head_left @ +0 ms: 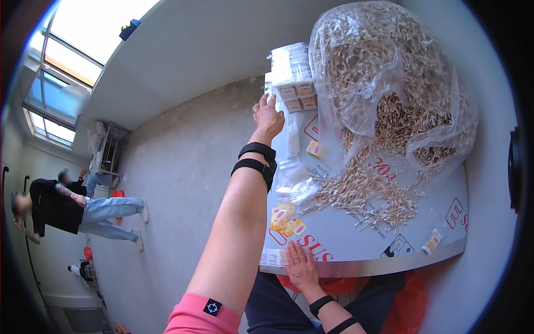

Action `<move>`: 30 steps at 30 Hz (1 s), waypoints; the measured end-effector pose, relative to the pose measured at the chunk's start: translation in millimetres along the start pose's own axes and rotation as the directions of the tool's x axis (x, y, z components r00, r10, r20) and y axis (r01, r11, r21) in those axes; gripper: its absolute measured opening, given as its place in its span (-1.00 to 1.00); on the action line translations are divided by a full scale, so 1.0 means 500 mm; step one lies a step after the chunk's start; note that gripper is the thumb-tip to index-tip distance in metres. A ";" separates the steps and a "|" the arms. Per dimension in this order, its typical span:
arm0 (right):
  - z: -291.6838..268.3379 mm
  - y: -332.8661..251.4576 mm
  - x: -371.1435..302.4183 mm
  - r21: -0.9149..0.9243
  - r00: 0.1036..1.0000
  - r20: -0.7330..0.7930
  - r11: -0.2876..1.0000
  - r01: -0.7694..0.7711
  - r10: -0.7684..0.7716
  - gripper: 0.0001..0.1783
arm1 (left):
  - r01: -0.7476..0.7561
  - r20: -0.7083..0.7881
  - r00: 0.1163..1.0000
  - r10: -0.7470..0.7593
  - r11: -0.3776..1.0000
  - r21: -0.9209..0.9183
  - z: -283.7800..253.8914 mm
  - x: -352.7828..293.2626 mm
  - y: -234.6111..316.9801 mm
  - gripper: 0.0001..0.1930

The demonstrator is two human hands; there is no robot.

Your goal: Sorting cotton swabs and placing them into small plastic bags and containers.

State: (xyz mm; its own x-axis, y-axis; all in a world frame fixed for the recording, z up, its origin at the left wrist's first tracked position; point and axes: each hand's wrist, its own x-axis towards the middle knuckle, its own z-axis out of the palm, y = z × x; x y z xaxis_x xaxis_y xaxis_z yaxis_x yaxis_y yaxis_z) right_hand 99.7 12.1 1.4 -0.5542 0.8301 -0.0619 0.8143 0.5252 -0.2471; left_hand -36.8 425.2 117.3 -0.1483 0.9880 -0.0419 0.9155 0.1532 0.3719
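Observation:
My left hand reaches to the far left edge of the table. Its fingers are stretched and partly spread beside a stack of packed swab packets wrapped in clear plastic, and I see nothing in its grasp. Near the front edge my right hand lies with fingers extended, the tips next to a flat row of thin white sticks that looks like a clear packet. Small yellow-and-white cards lie loosely just beyond it. Loose cotton swabs spread in a pile across the middle of the table.
A huge clear bag of cotton swabs spills onto the table. Clear empty bags line the left edge. One yellow card and a filled packet lie apart. Another person stands off left, near a metal rack.

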 end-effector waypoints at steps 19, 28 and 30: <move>-0.001 0.001 -0.003 0.037 0.999 -0.047 0.999 -0.004 0.006 -0.25 | -0.067 0.140 0.989 0.046 0.986 0.152 -0.015 0.010 0.005 -0.36; -0.007 0.003 -0.005 -0.006 0.999 -0.047 1.000 -0.006 0.005 -0.25 | -0.251 0.072 0.968 0.242 0.904 0.345 -0.090 -0.073 -0.027 -0.37; 0.000 -0.002 0.003 -0.012 0.996 -0.089 1.000 -0.008 0.007 -0.25 | -0.254 0.083 0.967 0.241 0.883 0.393 -0.114 -0.114 -0.065 -0.37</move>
State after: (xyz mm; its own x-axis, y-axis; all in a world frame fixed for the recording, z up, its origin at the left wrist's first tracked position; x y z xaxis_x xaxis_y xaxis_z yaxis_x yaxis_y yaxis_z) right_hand 97.9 12.8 1.8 -0.5311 0.8470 0.0223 0.8207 0.5208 -0.2350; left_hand -79.7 362.8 160.6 0.1085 0.9937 -0.0282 0.9937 -0.1092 -0.0256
